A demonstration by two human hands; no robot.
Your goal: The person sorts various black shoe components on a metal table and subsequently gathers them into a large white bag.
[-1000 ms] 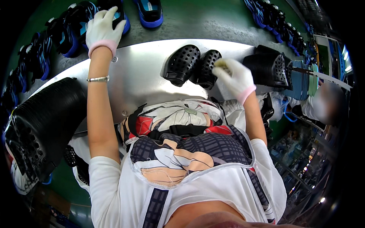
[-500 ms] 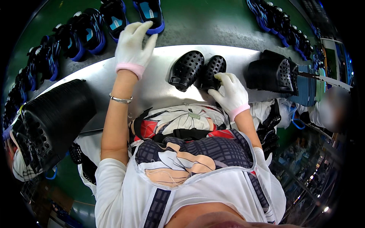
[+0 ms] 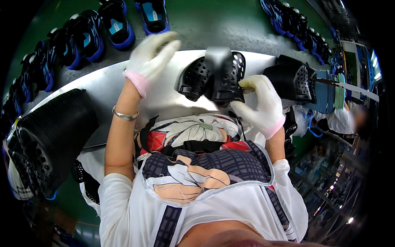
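Note:
Two black perforated shoe-shaped shells lie side by side on the metal worktop in front of me. The left shell (image 3: 195, 78) rests on the metal. The right shell (image 3: 226, 88) looks tilted up, and a blurred grey patch covers part of its top. My right hand (image 3: 263, 103), in a white glove, pinches this shell's right side between thumb and fingers. To the left, my gloved left hand (image 3: 150, 57) hangs over the worktop's far edge, smeared by motion. Its thumb and fingers are apart, and nothing shows between them.
Nested stacks of similar black shells stand at the left (image 3: 57, 131) and the right (image 3: 288, 78). Blue-and-black sneakers (image 3: 117, 24) line the green surface beyond the metal worktop (image 3: 123, 88). A thin metal strip (image 3: 354, 86) juts out at far right, near another person (image 3: 343, 121).
The right shell has tilted up under my right hand, whose grip has shifted right. My left hand has swung slightly right and down, away from the sneakers.

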